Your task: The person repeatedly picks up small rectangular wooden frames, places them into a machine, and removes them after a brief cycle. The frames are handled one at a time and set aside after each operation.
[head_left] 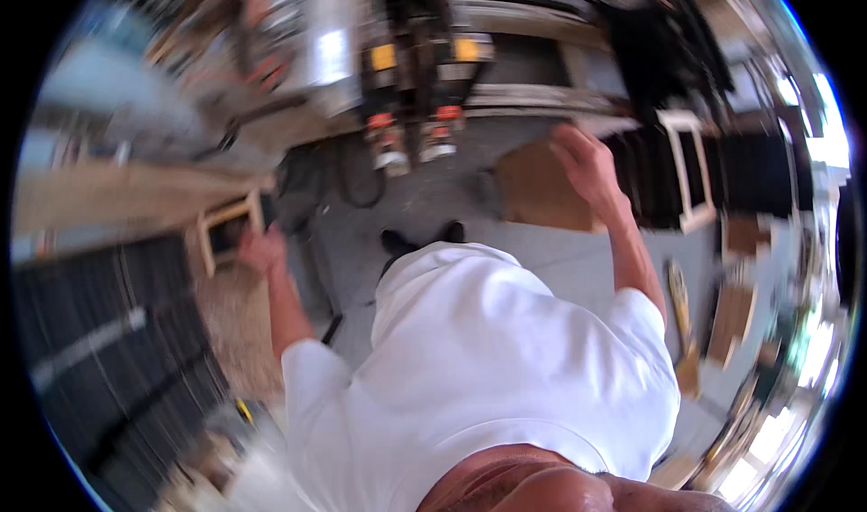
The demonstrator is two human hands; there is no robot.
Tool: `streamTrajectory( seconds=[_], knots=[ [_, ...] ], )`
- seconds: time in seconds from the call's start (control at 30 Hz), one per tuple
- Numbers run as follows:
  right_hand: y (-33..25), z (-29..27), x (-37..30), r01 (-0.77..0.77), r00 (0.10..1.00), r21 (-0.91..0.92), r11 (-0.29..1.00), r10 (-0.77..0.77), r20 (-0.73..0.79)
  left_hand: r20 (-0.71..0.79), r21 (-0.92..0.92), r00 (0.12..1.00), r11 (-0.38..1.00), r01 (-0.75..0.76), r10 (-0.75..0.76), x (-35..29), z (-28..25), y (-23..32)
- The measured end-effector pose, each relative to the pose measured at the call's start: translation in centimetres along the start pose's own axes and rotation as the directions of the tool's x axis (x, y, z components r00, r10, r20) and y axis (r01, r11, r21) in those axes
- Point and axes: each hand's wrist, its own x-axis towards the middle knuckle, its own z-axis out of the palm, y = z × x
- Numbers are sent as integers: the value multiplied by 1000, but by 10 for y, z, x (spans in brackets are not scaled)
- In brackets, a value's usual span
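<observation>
My left hand (pixel 263 250) is at the lower right corner of a small pale wooden frame (pixel 252 207). Motion smears its fingers, so whether they grip the frame or only lie by it cannot be told. Out to the right, my right hand (pixel 587 171) is over a brown flat-topped box or board (pixel 535 185). Its thumb stands apart from loosely bent fingers, and nothing shows in it. A second pale wooden frame (pixel 703 173) stands against a row of dark panels (pixel 643 178) beyond that hand.
Ahead is a blurred machine with two orange-and-white heads (pixel 439 134). Dark stacked panels (pixel 99 331) fill the left side, beside a wooden board (pixel 237 327). A yellow-handled pallet truck (pixel 682 309) is at the right on the grey floor (pixel 533 250). A bench (pixel 135 191) runs at left.
</observation>
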Motion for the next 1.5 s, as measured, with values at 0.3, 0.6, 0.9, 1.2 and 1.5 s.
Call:
streamTrajectory(
  seconds=[0.3, 0.6, 0.9, 1.2, 1.5],
  knots=[
    [103, -167, -51, -310, 943, -523, 794, 184, -279, -95, -743, 978, 640, -194, 187, -80, 52, 140],
    [126, -158, -100, -614, 744, -98, 783, 532, -405, 6, -963, 892, 243, -117, 452, -52, -50, 326],
    [63, -169, -66, -433, 747, 125, 893, 433, -504, 236, -950, 856, -74, 302, 461, 70, -97, 475],
    [14, -116, 20, -192, 906, -30, 981, 166, -390, 423, -665, 814, -474, 577, 397, 193, -85, 568],
    [-1, -46, 140, 54, 989, -67, 996, -62, -132, 516, -556, 818, -627, 546, 255, 204, -64, 565]
  ],
)
